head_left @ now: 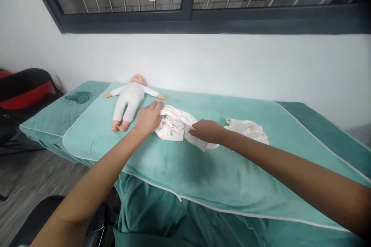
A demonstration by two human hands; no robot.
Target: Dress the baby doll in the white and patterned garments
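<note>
A white baby garment with small printed marks [174,124] lies bunched on the teal mat [162,162]. My left hand [149,117] grips its upper left edge with closed fingers. My right hand [207,130] pinches its lower right edge, fingers closed. A baby doll in a white suit [129,100] lies on its back to the left of the garment, head toward the wall, arms spread. A second white cloth [249,129] lies crumpled just right of my right wrist.
The mat covers a long table set against a white wall under a dark-framed window [188,11]. A small teal cloth [79,97] sits at the table's far left. A red and black chair [23,88] stands left; a dark seat [46,212] is below me.
</note>
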